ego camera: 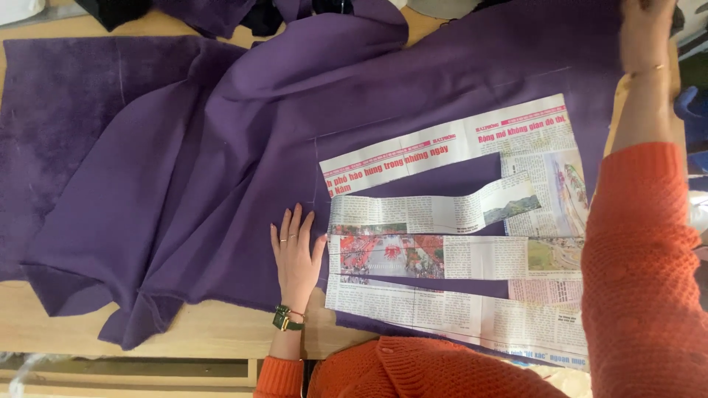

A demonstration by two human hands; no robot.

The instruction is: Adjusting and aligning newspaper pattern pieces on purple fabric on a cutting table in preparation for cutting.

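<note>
A light wooden table (214, 328) carries everything here, its pale top showing along the near edge and in a strip at the far left corner. Directly on it lies a large piece of purple fabric (184, 169), spread flat at the left and bunched into loose folds through the middle, covering most of the surface and reaching close to the near edge. A dark heap of cloth (221, 13) sits at the far edge, partly out of view

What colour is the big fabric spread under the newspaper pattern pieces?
Purple fabric, plainest in the head view.
</note>
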